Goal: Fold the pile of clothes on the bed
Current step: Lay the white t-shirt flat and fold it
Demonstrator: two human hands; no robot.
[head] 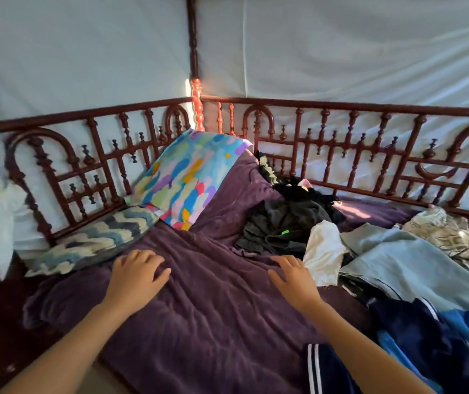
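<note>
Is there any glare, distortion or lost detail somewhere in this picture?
Head view: strong sunlight glares on the corner bedpost; the wide lens bends the wooden railing; the dark clothes lose detail in shadow.

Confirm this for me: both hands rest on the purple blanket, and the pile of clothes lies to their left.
One detail is wrong. The pile of clothes lies to the right of the hands, not to their left, as the head view shows. The rest stands: the left hand and the right hand both rest on the purple blanket.
</note>
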